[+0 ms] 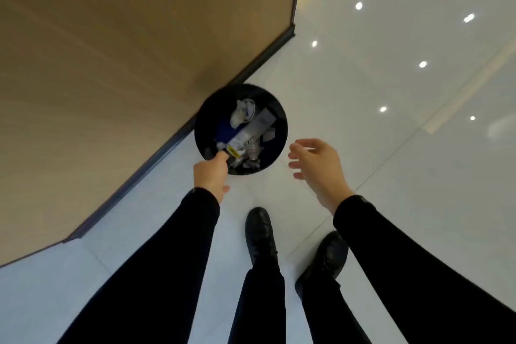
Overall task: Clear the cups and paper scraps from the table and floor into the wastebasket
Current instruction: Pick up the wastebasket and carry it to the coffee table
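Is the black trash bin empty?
No, the wastebasket has crumpled paper and a long white carton lying inside it.

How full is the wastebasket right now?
Partly full: the wastebasket holds crumpled paper, a flattened carton and clear plastic, its dark inside showing around them.

Glossy white floor point(391, 148), matt wood-grain wall point(111, 64), shiny black wastebasket point(279, 131)
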A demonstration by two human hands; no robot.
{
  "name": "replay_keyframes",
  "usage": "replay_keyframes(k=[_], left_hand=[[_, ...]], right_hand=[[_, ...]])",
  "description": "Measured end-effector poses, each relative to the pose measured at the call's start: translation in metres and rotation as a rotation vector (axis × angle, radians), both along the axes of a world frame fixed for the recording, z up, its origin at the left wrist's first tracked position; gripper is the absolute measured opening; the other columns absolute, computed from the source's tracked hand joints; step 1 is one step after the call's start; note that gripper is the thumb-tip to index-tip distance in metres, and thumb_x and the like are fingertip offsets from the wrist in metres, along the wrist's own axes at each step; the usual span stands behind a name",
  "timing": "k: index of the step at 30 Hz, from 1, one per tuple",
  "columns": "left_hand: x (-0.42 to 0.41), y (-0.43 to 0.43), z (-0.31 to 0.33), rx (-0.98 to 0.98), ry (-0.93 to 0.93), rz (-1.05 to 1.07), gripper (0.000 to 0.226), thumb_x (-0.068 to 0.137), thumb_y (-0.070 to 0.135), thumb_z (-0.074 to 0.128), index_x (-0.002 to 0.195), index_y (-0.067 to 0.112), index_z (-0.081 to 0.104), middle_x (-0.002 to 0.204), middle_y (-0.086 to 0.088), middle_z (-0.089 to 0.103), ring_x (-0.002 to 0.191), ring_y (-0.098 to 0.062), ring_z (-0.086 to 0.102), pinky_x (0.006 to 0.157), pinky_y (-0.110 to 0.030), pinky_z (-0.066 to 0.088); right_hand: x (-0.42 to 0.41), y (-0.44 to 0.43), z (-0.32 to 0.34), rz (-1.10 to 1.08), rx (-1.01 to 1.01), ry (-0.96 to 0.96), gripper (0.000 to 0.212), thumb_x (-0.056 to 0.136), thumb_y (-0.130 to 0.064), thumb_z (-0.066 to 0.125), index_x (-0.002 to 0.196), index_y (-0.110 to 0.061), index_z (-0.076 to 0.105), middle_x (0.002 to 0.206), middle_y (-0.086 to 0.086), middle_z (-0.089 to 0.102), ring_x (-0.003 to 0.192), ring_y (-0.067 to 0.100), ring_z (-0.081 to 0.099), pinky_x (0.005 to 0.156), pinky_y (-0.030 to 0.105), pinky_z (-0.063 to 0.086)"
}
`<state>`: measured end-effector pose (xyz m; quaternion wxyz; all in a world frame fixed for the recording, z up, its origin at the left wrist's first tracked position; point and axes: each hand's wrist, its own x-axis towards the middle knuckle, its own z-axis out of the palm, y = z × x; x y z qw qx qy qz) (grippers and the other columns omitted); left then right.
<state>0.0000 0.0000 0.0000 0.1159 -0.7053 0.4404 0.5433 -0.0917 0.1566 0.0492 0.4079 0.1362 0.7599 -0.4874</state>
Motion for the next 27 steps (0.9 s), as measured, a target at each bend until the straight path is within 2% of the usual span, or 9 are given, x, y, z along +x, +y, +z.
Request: replay_keyframes(k=[4,6,9,12,14,18,23,25,27], left_hand=[[-0.003,-0.008,-0.050,0.053,0.063,0.068,0.037,0.090,0.022,0.055,0.122,0.005,0.051,0.099,-0.014,0.059,0.073,-0.025,0.059,0.048,-0.031,0.052],[0.005,-0.006,-0.065,0.073,0.066,0.054,0.031,0.095,0.012,0.046,0.124,0.001,0.048,0.085,-0.013,0.060,0.063,-0.022,0.058,0.049,-0.032,0.054],[0.008,-0.006,-0.070,0.103,0.130,0.124,0.033,0.092,-0.005,0.037,0.123,-0.002,0.047,0.088,-0.018,0.061,0.067,-0.027,0.061,0.059,-0.036,0.053],[0.000,-0.002,-0.054,0.032,0.184,0.130,0.025,0.088,-0.008,0.039,0.108,-0.002,0.052,0.079,-0.020,0.062,0.059,-0.030,0.067,0.046,-0.030,0.058],[-0.009,0.004,-0.027,-0.001,0.212,0.098,0.017,0.087,-0.008,0.041,0.098,-0.006,0.054,0.075,-0.021,0.063,0.048,-0.025,0.068,0.043,-0.027,0.056],[-0.030,0.018,0.054,-0.002,0.273,0.048,0.017,0.085,-0.008,0.044,0.077,-0.005,0.058,0.071,-0.024,0.064,0.047,-0.025,0.069,0.042,-0.026,0.055],[-0.075,0.043,0.186,-0.021,0.384,-0.082,0.018,0.086,-0.006,0.045,0.073,-0.001,0.057,0.054,-0.019,0.068,0.045,-0.029,0.068,0.040,-0.028,0.054],[-0.098,0.055,0.245,-0.039,0.419,-0.170,0.017,0.086,-0.004,0.046,0.073,-0.003,0.056,0.053,-0.019,0.068,0.046,-0.030,0.068,0.040,-0.028,0.054],[-0.121,0.067,0.301,-0.051,0.479,-0.267,0.015,0.087,-0.002,0.047,0.076,-0.005,0.058,0.062,-0.023,0.068,0.046,-0.029,0.068,0.040,-0.027,0.053]], right_hand=[[-0.002,-0.003,-0.058,-0.006,0.044,-0.040,0.026,0.084,-0.022,0.056,0.108,-0.014,0.053,0.091,0.003,0.065,0.077,0.016,0.063,0.075,0.034,0.054],[0.002,-0.001,-0.074,0.002,0.025,-0.087,0.025,0.084,-0.021,0.056,0.108,-0.014,0.052,0.086,0.001,0.063,0.071,0.012,0.062,0.066,0.028,0.053],[0.005,0.002,-0.081,0.009,0.005,-0.133,0.026,0.086,-0.021,0.055,0.110,-0.014,0.051,0.083,-0.001,0.061,0.067,0.008,0.061,0.058,0.022,0.050],[0.002,0.008,-0.072,-0.017,0.015,-0.155,0.036,0.087,-0.023,0.055,0.120,-0.011,0.047,0.085,-0.001,0.059,0.070,0.009,0.061,0.060,0.023,0.051],[-0.003,0.015,-0.053,-0.036,0.028,-0.170,0.045,0.087,-0.024,0.055,0.127,-0.009,0.041,0.083,-0.002,0.057,0.071,0.009,0.060,0.061,0.023,0.051],[-0.023,0.031,0.017,-0.064,0.015,-0.152,0.062,0.087,-0.035,0.055,0.139,-0.010,0.029,0.080,-0.004,0.054,0.075,0.010,0.060,0.059,0.023,0.051],[-0.068,0.052,0.151,-0.127,-0.105,-0.162,0.086,0.079,-0.057,0.056,0.144,-0.013,0.020,0.104,0.002,0.055,0.079,0.018,0.068,0.054,0.028,0.057],[-0.087,0.061,0.213,-0.164,-0.158,-0.151,0.076,0.080,-0.052,0.058,0.141,-0.018,0.027,0.115,0.004,0.054,0.075,0.023,0.071,0.055,0.028,0.059],[-0.104,0.072,0.269,-0.216,-0.210,-0.105,0.045,0.086,-0.029,0.057,0.126,-0.018,0.042,0.122,0.008,0.056,0.072,0.029,0.072,0.057,0.032,0.060]])
